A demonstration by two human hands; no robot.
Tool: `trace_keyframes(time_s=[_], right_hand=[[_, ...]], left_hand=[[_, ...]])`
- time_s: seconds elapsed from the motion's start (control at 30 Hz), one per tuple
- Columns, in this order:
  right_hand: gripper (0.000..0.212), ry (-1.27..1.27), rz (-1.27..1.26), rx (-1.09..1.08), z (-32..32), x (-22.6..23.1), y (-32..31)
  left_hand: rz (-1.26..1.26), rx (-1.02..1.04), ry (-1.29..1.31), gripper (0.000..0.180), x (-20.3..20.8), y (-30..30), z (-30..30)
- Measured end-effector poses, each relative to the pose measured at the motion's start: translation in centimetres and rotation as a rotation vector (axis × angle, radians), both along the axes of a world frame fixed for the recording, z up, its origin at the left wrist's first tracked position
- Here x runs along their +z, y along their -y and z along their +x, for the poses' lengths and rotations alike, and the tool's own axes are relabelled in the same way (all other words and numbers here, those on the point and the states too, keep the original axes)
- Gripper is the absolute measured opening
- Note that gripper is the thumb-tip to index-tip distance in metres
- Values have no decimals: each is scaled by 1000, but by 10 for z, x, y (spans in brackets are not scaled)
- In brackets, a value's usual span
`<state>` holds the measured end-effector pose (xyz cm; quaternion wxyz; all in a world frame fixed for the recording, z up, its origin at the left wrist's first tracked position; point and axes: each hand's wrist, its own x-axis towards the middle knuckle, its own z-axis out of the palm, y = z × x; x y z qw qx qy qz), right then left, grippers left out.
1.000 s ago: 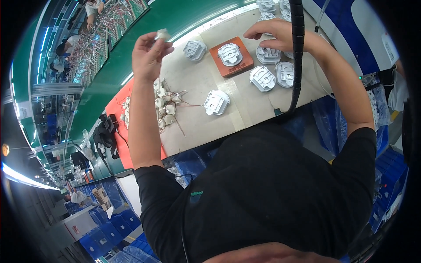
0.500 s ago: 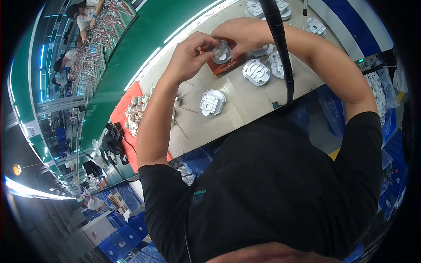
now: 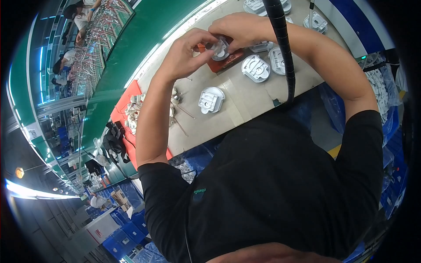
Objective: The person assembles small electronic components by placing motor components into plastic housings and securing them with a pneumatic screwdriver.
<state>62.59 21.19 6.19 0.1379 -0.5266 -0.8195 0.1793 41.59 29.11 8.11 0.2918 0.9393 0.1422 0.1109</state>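
Observation:
A white plastic housing [image 3: 222, 50] rests on a reddish-orange block [image 3: 224, 64] at the far side of the worktable. My left hand [image 3: 189, 49] grips its left edge, thumb and index finger curved in at it; whether a small piece sits between these fingertips I cannot make out. From the other side my right hand [image 3: 239, 31] holds the same part, with the thumb at its right edge and the other fingers bent over the far side. Just right of the block lies another white housing [image 3: 255, 68], and a further housing [image 3: 211, 100] lies nearer to me.
On an orange-red mat [image 3: 127, 103] by my left forearm sits a heap of small white parts with wires [image 3: 133, 111]. A black wrapped cable [image 3: 280, 39] hangs down across the right side. More housings [image 3: 315, 23] lie at the far right, and a green surface [image 3: 162, 22] runs behind the table.
Both hands stay at the housing on the block, the left fingers having shifted slightly. The table and its parts appear a little displaced in the picture.

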Motion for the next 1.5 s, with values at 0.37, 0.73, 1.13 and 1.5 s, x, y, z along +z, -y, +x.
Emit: trace_keyframes(time_s=[0.37,0.73,1.13,1.5], right_hand=[[51,44,-8,-54,-6,-2,-2],[43,13,-41,-78,-6,5,2],[43,58,-18,-64,-9,4,0],[48,-57,145,5,10,2,-2]], left_hand=[[-70,377,-152,29,-3,12,5],[178,133,-116,27,4,11,9],[125,67,-58,31,-7,4,1],[55,158,64,31,-26,8,-2]])
